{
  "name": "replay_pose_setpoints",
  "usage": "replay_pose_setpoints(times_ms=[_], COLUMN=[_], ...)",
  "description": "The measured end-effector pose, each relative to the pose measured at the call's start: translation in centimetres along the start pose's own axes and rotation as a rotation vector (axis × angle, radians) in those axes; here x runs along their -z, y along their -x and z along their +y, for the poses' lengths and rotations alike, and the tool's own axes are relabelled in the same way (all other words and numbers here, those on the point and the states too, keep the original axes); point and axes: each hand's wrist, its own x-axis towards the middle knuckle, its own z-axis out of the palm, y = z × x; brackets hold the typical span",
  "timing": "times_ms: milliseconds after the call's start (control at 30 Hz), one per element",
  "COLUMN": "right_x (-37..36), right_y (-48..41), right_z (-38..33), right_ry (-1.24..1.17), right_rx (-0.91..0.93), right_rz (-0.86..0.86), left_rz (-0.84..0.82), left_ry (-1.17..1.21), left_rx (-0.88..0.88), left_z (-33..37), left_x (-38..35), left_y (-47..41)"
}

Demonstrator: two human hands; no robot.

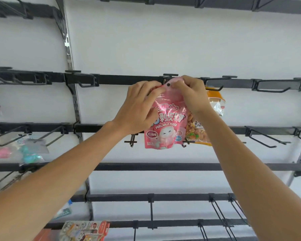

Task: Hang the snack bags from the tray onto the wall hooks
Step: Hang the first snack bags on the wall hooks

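Our left hand [139,108] pinches the top-left edge of 1 pink snack bag [167,126], w/ our right hand [191,94] pinching its top-right edge. The bag hangs btwn the 2 hands, its top up at a hook [170,75] on the black rail [122,79]. Just right of it, partly behind our right wrist, hangs 1 orange snack bag [215,98]; that's 2 bags at this spot.

Black horizontal rails [129,166] and a metal upright [69,54] cross the white wall [163,40].
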Motion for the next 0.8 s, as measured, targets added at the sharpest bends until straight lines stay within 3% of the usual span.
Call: replay_pose_setpoints(times_ms=[133,300,400,467,533,600,800], right_x=[-0.7,-1.0,-1.3,-1.5,-1.4,-1.3,-1.2], right_y=[0.6,0.4,0.9,1.3,1.3,1.6,2.0], right_z=[1.3,2.8,3.3,3.5,4.2,4.9,5.2], right_ry=[-0.010,0.164,0.499,0.701,0.804,0.882,0.931], right_rx=[-0.028,-0.054,0.141,0.310,0.426,0.430,0.146], right_rz=[0.041,0.097,0.336,0.387,0.312,0.196,-0.201], left_rz=[0.009,-0.159,-0.197,-0.207,-0.243,-0.289,-0.460], left_ry=[0.002,-0.084,-0.094,-0.102,-0.128,-0.163,-0.190], left_rx=[0.031,0.043,-0.013,-0.046,-0.054,-0.046,0.018], left_z=[0.0,-1.1,-1.5,-1.8,-1.9,-2.2,-2.6], left_x=[-0.6,-2.3,-2.6,-2.8,-3.0,-3.2,-3.8], left_y=[-0.6,0.0,0.4,0.7,0.8,0.6,0.0])
